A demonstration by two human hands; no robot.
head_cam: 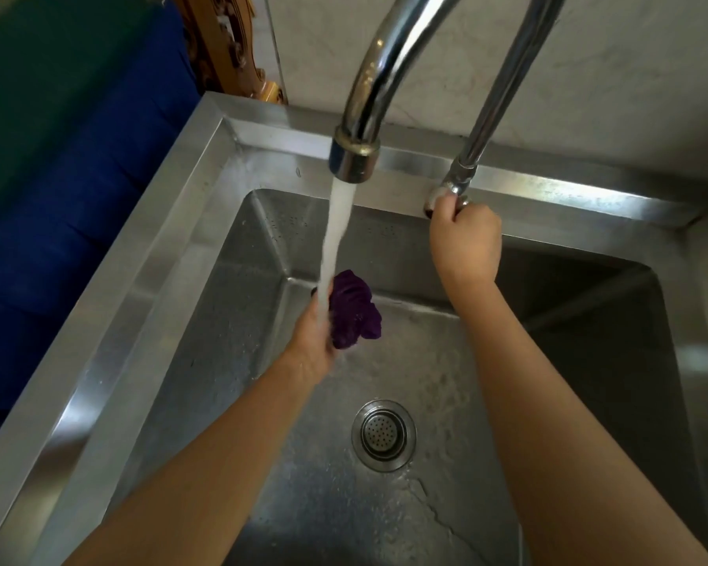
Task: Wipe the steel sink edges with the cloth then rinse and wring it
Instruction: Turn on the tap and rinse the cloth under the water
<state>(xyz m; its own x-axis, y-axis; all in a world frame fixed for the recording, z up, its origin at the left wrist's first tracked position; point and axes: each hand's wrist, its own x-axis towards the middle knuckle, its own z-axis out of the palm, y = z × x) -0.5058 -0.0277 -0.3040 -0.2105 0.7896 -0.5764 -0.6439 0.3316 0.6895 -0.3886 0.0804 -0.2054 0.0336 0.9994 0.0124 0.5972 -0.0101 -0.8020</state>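
Our purple cloth is bunched up in the water over the sink, poking out toward 1 o'clock from our left hand, which holds it tight, while our right hand, farther off at 1 o'clock, grips the tap handle and, we think, must come down to wring.

Before you, the steel sink carries a chrome faucet on its rear rim; a round drain strainer sits in its wet floor.
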